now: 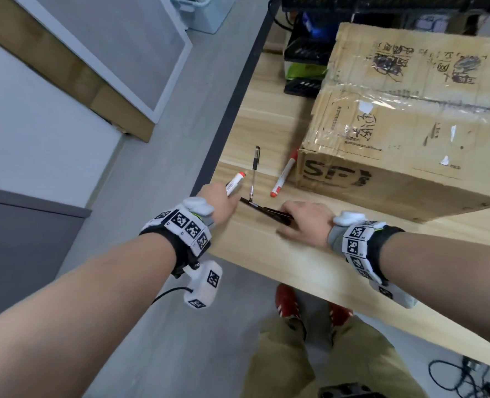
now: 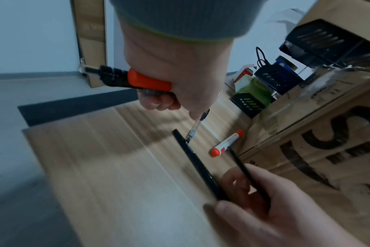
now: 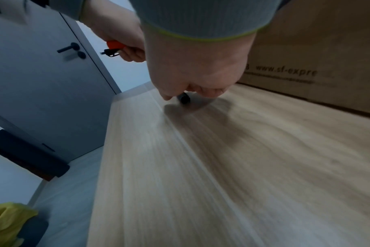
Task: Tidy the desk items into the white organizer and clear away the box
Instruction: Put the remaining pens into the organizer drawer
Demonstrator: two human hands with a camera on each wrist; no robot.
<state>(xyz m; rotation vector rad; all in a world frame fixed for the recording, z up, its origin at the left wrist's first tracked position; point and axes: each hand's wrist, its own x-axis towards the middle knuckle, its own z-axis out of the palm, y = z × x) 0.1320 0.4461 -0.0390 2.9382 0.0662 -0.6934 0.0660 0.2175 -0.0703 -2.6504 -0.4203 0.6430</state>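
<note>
The left hand (image 1: pixel 222 203) grips a white marker with an orange cap (image 1: pixel 236 183); its fingers are curled around the barrel, and the wrist view shows also a black pen with a clip held together with it in the same fist. The right hand (image 1: pixel 304 225) is closed on black pens (image 1: pixel 269 211) that lie low on the tabletop (image 1: pixel 266 254); their far ends reach toward the left hand, and the right fingers curl over the near ends. In the left wrist view one of these black pens (image 2: pixel 197 165) rests on the wood and a thinner one (image 2: pixel 247 173) passes between the right fingers.

Just beyond the left hand, a clear pen with a black cap (image 1: pixel 254 170) lies on the tabletop, with its tip touching the black pens. A second orange-capped marker (image 1: pixel 284 175) lies beyond the right hand, with its far end close beside the cardboard box (image 1: pixel 396 124). The box stands on the tabletop beyond the right hand, and its top is taped shut and carries scribbles. Behind the box, farther from both hands, stand a black mesh holder (image 1: pixel 304 53) and a green pack (image 1: pixel 304 70). I cannot find the white organizer in these views.
</note>
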